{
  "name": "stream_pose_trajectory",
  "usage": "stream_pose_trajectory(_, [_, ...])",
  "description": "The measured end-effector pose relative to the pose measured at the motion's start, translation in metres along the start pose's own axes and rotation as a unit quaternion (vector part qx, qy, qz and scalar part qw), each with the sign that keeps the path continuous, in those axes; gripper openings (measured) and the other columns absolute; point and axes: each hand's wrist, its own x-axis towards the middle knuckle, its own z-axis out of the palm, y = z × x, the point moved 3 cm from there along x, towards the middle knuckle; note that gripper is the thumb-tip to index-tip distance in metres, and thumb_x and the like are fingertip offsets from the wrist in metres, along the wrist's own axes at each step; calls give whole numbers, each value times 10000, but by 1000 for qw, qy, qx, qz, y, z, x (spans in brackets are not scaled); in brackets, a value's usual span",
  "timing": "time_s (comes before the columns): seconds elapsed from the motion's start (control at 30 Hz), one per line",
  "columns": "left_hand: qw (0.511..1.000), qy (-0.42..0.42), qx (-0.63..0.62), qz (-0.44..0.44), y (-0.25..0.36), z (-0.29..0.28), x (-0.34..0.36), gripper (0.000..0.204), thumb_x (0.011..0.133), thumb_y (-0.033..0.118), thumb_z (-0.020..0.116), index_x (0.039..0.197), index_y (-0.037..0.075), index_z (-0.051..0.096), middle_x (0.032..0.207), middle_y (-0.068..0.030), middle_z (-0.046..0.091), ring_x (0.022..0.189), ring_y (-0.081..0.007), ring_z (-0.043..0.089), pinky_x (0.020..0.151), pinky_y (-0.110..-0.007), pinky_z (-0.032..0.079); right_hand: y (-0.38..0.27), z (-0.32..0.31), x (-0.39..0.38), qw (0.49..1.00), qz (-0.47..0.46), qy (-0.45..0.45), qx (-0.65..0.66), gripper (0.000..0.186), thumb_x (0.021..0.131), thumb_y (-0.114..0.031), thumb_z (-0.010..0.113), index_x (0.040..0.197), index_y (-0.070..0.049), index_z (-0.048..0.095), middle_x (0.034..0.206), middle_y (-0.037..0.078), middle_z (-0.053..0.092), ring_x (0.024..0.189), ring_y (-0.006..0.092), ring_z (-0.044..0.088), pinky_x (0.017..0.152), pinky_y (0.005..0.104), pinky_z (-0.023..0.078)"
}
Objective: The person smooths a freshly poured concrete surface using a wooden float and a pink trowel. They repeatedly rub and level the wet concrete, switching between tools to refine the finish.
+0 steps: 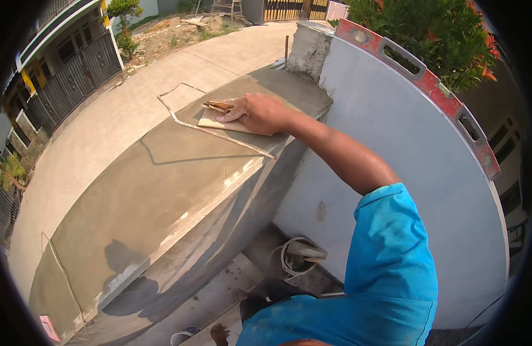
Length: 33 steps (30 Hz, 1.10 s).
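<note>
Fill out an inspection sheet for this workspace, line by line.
Surface: grey plaster, rough pale edge.
Job's things: float flat on the plaster; bent rod beside it; red spirit level along the white wall's top.
Clutter: bucket below, tool inside; pink block, lower left.
Hands: right hand grips the float; left hand not seen.
Cables: nothing certain.
Surroundings: sunlit paving, gates, leafy shrub.

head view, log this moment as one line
right grip: holding float against grey plaster | bent rod: beside float | red level: along pale wall's top edge | bucket: lower down
</note>
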Motion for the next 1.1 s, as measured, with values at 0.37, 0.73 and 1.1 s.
stream_pose_trajectory(0.37, [996,-68,-55,11,-21,-18,20,178,921,168,591,1034,33,618,730,-139,649,479,-263,623,353,-321,431,-15,-10,-23,1000,-7,5,-10,390,913,-131,517,1209,-288,717,1118,146,710,1019,342,667,886,405,536])
stream_pose_trajectory(0.73, [996,-17,-12,89,33,12,36,137,911,107,584,948,-20,621,738,-159,656,481,-287,621,369,-334,460,5,-2,-31,998,-36,30,48,421,901,-27,535,1187,-265,732,1087,135,709,989,349,636,912,399,497])
stream_pose_trajectory(1.1, [970,-39,186,154,41,24,58,197,923,142,588,1046,-2,641,778,-128,661,545,-253,646,395,-316,471,52,2,-7,998,8,63,21,413,848,-9,551,1165,-195,739,1160,140,694,987,364,665,918,400,506])
